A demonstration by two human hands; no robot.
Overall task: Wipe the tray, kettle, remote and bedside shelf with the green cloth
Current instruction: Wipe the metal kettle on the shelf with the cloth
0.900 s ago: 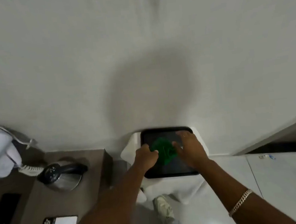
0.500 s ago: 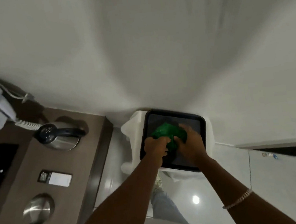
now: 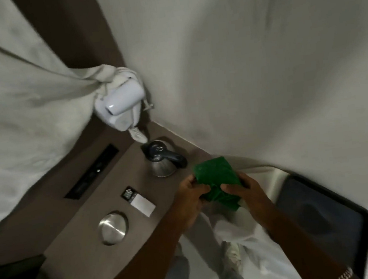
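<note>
Green cloth [image 3: 217,182] gripped between left hand [image 3: 190,199] and right hand [image 3: 246,193], lifted off tray [image 3: 322,211] — held just beside kettle [image 3: 164,162]; kettle, remote, bedside shelf [image 3: 87,240] judged still unwiped.

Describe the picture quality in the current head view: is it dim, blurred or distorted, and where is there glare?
Head view: dim and soft overall. Wide-angle bending curves the white fabric and the bedside shelf edges. Motion blur smears the lower right around the tray. Small glare spots sit on the round metal disc and the kettle. The green cloth remains clearly readable.
</note>
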